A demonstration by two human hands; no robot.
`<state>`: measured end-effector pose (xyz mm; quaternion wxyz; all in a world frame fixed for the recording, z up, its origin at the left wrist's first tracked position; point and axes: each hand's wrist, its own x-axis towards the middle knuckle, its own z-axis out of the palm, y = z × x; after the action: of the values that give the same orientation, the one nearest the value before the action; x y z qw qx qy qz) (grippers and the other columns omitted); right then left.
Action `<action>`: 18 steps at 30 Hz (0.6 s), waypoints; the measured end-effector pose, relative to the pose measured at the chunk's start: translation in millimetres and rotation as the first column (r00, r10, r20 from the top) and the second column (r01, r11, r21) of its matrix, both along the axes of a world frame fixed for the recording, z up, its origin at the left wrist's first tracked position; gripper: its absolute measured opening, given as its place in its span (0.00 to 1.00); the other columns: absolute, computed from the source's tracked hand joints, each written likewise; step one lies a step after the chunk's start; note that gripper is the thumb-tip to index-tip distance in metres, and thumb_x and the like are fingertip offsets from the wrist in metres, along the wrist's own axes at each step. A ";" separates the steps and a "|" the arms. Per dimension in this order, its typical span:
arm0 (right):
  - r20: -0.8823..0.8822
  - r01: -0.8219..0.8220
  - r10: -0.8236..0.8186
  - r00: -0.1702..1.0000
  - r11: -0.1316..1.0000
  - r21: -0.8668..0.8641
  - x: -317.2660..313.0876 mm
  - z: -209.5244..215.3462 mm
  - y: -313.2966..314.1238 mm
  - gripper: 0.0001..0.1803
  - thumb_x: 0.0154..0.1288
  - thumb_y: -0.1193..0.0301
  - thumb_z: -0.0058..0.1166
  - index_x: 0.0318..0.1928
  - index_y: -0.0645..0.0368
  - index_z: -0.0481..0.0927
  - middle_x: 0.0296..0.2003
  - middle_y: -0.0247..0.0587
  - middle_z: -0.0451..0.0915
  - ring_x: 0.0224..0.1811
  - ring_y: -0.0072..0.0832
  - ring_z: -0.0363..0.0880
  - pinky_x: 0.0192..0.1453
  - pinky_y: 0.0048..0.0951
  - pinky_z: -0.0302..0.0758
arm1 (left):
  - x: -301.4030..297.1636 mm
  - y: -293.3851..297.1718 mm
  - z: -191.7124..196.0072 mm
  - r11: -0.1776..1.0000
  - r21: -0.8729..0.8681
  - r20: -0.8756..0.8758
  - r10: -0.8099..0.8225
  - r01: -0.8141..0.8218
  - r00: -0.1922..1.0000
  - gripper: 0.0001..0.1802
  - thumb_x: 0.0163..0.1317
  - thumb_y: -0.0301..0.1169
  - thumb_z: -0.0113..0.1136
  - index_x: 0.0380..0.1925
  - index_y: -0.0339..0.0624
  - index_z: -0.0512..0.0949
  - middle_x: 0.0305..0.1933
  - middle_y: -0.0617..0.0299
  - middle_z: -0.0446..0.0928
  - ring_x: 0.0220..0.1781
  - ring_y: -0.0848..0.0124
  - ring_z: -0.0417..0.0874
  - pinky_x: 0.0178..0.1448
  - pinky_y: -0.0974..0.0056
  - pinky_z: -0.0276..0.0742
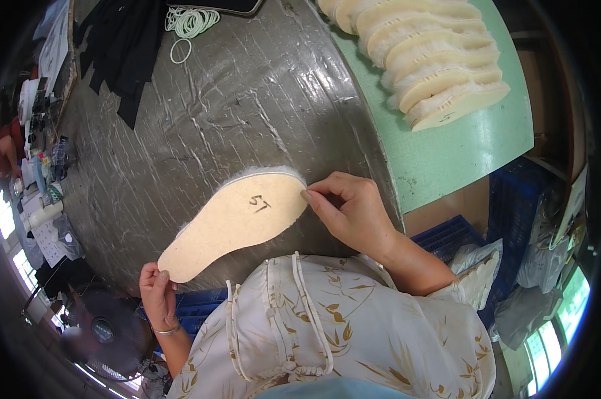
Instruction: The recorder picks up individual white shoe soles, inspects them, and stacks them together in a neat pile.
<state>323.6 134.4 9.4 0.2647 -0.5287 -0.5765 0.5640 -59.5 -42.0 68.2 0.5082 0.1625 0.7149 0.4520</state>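
Note:
A cream shoe insole [231, 223] with fluffy fleece showing along its far edge is held out over the dark table, its smooth face with a handwritten mark turned up. The narrower heel end is pinched in my left hand [158, 292], thumb on top. At the wide toe end, my right hand [351, 211] grips the rim between thumb and fingers. Several similar fleece insoles [460, 106] lie overlapped in a row at the far right, apart from both hands.
The insole row rests on a green board [447, 163] beside the plastic-covered dark table [181, 126]. Black fabric strips [124, 60] and pale rubber bands [193, 23] lie at the far left. Blue crates [450, 233] stand at right, a fan [104, 329] at lower left.

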 end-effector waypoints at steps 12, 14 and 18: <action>0.074 0.039 -0.041 0.996 0.999 0.033 -6.2 -1.9 -1.6 0.06 0.62 0.74 0.66 0.36 0.66 0.87 0.27 0.44 0.84 0.23 0.27 0.81 0.28 0.26 0.74 | -4.0 -3.4 -7.8 1.000 0.009 0.025 0.010 -0.010 1.000 0.11 0.64 0.24 0.65 0.45 0.38 0.76 0.39 0.60 0.84 0.30 0.78 0.80 0.31 0.74 0.74; 0.080 0.049 -0.051 0.996 0.999 0.022 -6.4 -1.6 -1.7 0.06 0.61 0.74 0.66 0.34 0.65 0.87 0.27 0.46 0.84 0.24 0.34 0.81 0.29 0.30 0.75 | -4.7 -3.1 -8.9 1.000 0.014 0.039 0.002 -0.003 0.999 0.11 0.64 0.24 0.65 0.45 0.38 0.76 0.39 0.60 0.84 0.30 0.78 0.80 0.31 0.74 0.74; 0.102 0.066 -0.065 0.993 0.998 -0.010 -9.0 0.8 -0.7 0.05 0.60 0.74 0.66 0.32 0.64 0.87 0.27 0.46 0.83 0.24 0.40 0.81 0.29 0.34 0.76 | -0.5 -0.4 -7.7 1.000 -0.002 0.017 0.017 -0.017 1.000 0.10 0.64 0.23 0.64 0.44 0.38 0.76 0.39 0.59 0.83 0.31 0.77 0.79 0.32 0.74 0.74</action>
<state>314.5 133.7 10.2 0.2500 -0.5771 -0.5678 0.5311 -60.0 -42.4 60.5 0.5105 0.1523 0.7122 0.4571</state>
